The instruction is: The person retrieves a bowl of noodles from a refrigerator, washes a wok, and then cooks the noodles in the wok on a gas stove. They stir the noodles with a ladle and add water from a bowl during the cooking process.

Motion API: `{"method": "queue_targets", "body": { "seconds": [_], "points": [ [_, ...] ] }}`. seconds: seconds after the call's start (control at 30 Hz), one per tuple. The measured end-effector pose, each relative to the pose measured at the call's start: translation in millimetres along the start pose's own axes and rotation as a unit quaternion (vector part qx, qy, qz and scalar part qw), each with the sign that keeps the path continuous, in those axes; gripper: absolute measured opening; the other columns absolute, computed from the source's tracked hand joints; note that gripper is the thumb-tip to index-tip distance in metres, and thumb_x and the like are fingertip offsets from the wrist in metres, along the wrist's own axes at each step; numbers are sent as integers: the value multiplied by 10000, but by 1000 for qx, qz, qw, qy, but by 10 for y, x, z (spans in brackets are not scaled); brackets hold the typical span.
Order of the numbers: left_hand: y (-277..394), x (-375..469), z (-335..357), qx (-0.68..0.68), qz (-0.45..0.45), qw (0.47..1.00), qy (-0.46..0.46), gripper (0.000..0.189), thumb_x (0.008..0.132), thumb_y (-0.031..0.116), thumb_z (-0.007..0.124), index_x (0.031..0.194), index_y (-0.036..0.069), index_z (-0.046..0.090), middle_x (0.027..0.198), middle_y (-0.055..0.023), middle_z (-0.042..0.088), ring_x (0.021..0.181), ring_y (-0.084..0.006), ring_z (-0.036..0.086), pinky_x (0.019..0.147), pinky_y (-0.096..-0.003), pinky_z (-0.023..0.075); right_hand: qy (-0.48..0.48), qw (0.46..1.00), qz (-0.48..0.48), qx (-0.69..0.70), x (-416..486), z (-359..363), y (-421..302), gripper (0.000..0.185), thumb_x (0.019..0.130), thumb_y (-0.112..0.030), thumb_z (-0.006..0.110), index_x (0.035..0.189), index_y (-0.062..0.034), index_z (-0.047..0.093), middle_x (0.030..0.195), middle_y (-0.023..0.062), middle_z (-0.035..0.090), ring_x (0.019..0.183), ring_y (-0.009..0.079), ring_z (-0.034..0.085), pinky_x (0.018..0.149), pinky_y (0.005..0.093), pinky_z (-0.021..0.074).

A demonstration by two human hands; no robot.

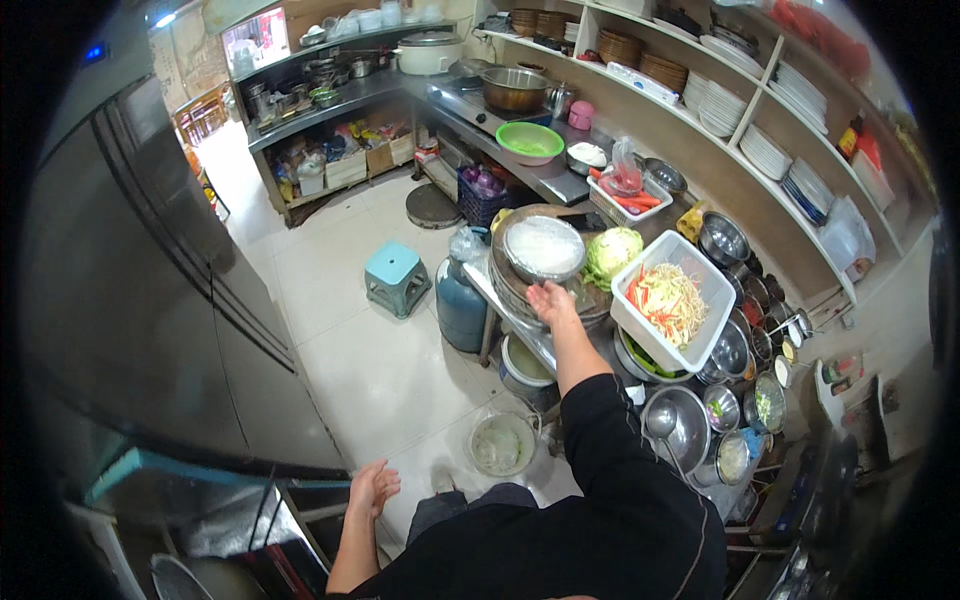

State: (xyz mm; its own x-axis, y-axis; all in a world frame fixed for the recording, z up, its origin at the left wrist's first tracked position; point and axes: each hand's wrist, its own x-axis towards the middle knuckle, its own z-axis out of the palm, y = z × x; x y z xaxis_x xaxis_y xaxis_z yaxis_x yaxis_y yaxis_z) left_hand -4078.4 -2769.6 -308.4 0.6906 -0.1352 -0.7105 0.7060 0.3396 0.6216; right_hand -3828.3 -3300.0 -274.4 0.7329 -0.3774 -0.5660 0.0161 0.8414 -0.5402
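Note:
My right hand [552, 303] reaches forward, palm turned up, with its fingertips at the near side of a round metal bowl [544, 247]. The bowl holds something white, apparently under clear film; whether the fingers touch it is hard to tell. It sits on a thick round wooden chopping block [496, 274]. Just right of the bowl lies a pale green cabbage [613, 255], and a cleaver-like dark blade [583, 222] lies behind. Next to the cabbage, a white plastic tub [716, 289] holds shredded vegetables and bean sprouts. My left hand [373, 487] hangs low over the floor, holding nothing, fingers apart.
A blue gas cylinder [459, 307] and a teal plastic stool [396, 277] stand on the tiled floor. Before my feet is a waste bucket [502, 446]. Several metal bowls [679, 424] crowd the counter's right side. A steel refrigerator [165, 285] rises at left.

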Motion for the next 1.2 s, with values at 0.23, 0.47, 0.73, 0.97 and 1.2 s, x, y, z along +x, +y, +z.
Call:
{"method": "queue_targets", "body": {
  "seconds": [0.23,0.47,0.73,0.97,1.2],
  "points": [
    [1563,1116,1541,119,12,969,-217,240,972,211,538,1164,67,543,954,-120,659,799,-200,660,681,-355,552,51,989,0,138,328,-28,187,174,982,-97,462,936,42,555,835,124,631,761,236,641,704,346,585],
    [2162,1931,2929,213,-4,917,-336,249,973,185,540,1198,81,514,989,-100,646,808,-205,660,687,-349,560,-10,994,-40,99,123,-166,280,81,942,-83,544,911,-10,563,828,98,615,754,207,617,671,326,546],
    [2536,2812,3997,220,-106,904,-352,320,966,222,583,1225,78,461,1036,-112,591,862,-241,648,724,-393,572,89,949,-286,99,-473,28,201,87,897,-83,523,878,-8,563,870,125,618,803,227,610,682,334,522],
    [2581,3318,4611,224,-166,866,-415,346,907,219,670,1138,90,447,951,-107,581,842,-270,628,729,-435,564,191,927,-321,-29,-211,633,-540,111,904,-101,504,833,-23,539,781,102,578,668,192,569,597,329,494],
    [2512,3600,4782,358,-124,791,-480,157,814,62,600,957,22,551,785,-88,629,693,-193,658,622,-321,552,289,878,-381,-3,-42,1125,-654,145,883,-98,494,773,-13,532,686,67,517,581,159,505,540,315,447]
  ]
}}
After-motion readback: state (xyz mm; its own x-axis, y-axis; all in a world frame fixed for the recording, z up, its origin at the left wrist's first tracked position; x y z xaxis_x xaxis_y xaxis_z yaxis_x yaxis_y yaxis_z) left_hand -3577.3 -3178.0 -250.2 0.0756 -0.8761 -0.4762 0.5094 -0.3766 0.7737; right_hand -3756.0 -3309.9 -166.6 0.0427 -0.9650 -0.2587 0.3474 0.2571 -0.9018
